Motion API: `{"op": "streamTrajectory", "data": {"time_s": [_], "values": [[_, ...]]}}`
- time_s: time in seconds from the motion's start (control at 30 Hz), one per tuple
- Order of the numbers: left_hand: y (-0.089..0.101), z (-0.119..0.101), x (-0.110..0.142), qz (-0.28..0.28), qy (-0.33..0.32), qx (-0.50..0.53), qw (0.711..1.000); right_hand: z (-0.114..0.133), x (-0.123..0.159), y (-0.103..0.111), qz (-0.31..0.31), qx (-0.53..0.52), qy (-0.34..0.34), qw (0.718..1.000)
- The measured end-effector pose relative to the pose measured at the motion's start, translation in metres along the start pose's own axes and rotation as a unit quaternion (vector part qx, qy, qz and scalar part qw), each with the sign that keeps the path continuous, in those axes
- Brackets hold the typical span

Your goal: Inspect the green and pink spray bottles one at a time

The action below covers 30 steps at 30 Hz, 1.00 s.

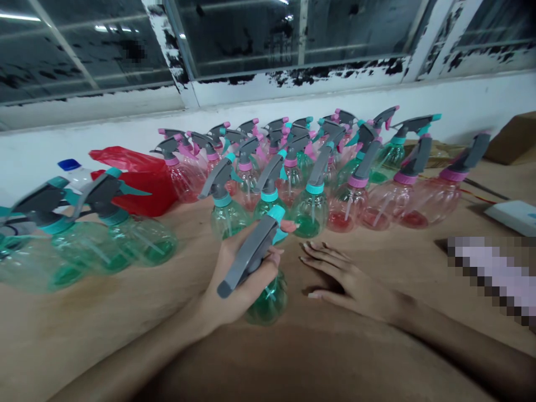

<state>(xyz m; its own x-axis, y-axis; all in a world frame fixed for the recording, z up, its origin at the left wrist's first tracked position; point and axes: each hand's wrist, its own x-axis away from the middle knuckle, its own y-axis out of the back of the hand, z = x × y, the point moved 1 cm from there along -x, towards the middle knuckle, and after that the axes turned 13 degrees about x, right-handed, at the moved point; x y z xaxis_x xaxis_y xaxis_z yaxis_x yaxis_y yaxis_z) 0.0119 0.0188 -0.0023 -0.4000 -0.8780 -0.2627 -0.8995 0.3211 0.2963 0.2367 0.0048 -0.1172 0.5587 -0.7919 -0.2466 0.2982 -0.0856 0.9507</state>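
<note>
My left hand (247,273) is wrapped around the neck of a green spray bottle (270,301). The bottle has a grey trigger head with turquoise tip and trigger, and stands near the table's front. My right hand (341,273) rests on the table to the right of that bottle, fingers spread, holding nothing. Just beyond my hands stands a row of spray bottles, among them a green one (310,215) with a turquoise collar and a pink one (345,209) with a pink collar. My left fingers hide part of the held bottle's neck.
More pink and green spray bottles crowd toward the wall. Several green bottles (146,243) stand at the left, near a red plastic bag (146,190) and a blue-capped bottle (75,173). At the right are a cardboard box (513,139) and a white object (513,218) with wires.
</note>
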Motion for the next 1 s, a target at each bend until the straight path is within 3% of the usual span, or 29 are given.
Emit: {"op": "streamTrajectory", "data": {"time_s": [1.0], "values": [[0.002, 0.0009, 0.003, 0.021, 0.001, -0.021, 1.0, -0.0015, 0.0014, -0.0036, -0.003, -0.005, 0.0, 1.0]]}}
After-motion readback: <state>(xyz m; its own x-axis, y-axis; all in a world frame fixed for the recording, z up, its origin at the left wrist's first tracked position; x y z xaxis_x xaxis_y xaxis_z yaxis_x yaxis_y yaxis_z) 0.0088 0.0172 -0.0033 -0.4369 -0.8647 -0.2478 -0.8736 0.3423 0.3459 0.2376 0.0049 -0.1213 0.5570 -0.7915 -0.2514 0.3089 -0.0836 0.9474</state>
